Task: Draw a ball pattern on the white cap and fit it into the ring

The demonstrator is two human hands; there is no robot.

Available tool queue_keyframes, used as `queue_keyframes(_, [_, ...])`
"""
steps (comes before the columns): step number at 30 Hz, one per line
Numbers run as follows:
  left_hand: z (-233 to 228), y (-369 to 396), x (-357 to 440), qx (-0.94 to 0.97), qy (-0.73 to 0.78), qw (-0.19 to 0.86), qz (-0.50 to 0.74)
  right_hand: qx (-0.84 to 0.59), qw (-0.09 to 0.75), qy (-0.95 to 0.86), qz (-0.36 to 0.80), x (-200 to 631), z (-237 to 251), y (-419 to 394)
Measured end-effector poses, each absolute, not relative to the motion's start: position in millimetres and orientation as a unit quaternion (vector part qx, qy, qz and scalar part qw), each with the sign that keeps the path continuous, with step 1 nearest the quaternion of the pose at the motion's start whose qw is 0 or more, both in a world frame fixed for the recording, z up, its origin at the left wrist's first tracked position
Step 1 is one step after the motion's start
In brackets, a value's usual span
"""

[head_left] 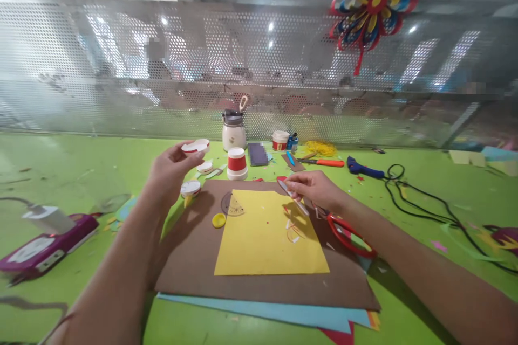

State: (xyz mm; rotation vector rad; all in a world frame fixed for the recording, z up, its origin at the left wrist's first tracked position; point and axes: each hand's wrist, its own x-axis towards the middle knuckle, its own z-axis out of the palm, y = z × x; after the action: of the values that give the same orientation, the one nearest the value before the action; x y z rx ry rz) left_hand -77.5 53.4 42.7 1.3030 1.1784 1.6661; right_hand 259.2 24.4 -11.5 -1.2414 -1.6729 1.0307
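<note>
"What is seen in the left hand (172, 166)?"

"A white piece with a red edge (196, 146) is pinched there, between thumb and fingers, raised above the left far part of the green counter (121, 164)."

"And in the right hand (316, 187)?"

"A slender pale tool (300, 204) is grasped by that grip, slanted over the right far corner of a yellow sheet (267, 250); its exact kind cannot be told."

"On what is the sheet laid?"

"On a brown board (186, 267), under whose near edge a light blue sheet (283, 312) is partly covered. The sheet's left edge is overlapped by a clear protractor (235, 207), with a yellow disc (218, 220) placed just nearer. Small scraps are scattered near the right hand."

"What is pictured around the board?"

"Red-handled scissors (352, 240) are set at its right edge, partly screened by the right forearm. Beyond its far edge a red-and-white cup (237, 164) is stood, backed by a pale jar (233, 135). At far right a blue glue gun (364, 168) is laid; at left a purple power strip (52, 250) is placed."
</note>
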Motion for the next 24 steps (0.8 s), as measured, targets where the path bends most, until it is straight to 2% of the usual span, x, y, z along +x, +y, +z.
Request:
queue_keyframes(8, [37.3,60.2,-71.4,0.400,0.402,0.341,0.750,-0.508,0.330,-0.728,0.320,242.1,-1.0,41.1])
queue_keyframes(16, [40.0,58.3,-73.5,0.340,0.382,0.392,0.764,-0.532,0.271,-0.774,0.211,241.5,-3.3,46.9])
queue_keyframes(20, [30.7,58.2,-60.9,0.347,0.388,0.433,0.736,-0.564,0.249,-0.768,0.172,268.2,-7.2,43.4])
queue_keyframes(24, [14.3,48.8,-35.1,0.420,0.393,0.518,0.634,-0.617,0.227,-0.740,0.141,299.2,-8.9,54.3])
